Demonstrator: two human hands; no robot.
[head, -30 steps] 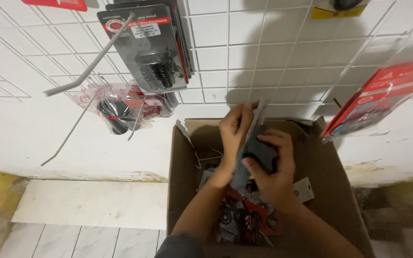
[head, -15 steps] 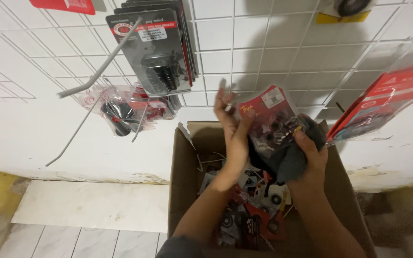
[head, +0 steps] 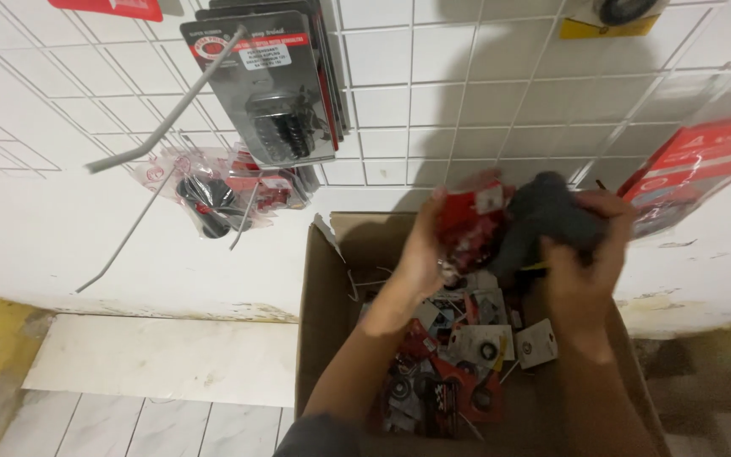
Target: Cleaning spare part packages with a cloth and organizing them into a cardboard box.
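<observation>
My left hand (head: 423, 254) holds a red packaged part (head: 471, 222) above an open cardboard box (head: 323, 338). Beside it, my right hand (head: 590, 245) grips a dark grey cloth (head: 543, 216) pressed against that package. Both hands are raised over the box's back edge, near the white wire grid wall (head: 433, 93). Inside the box lie several small carded parts in red, black and white packaging (head: 458, 364).
Black blister packs (head: 277, 80) hang on a hook at upper left, with bagged black rubber parts (head: 209, 199) below them. Bare metal hooks (head: 162, 135) stick out to the left. Red packages (head: 695, 165) hang at right. White tiled floor lies to the lower left.
Both hands have risen out of the box with the red package and the cloth. The cloth has moved from below the package to beside it on the right.
</observation>
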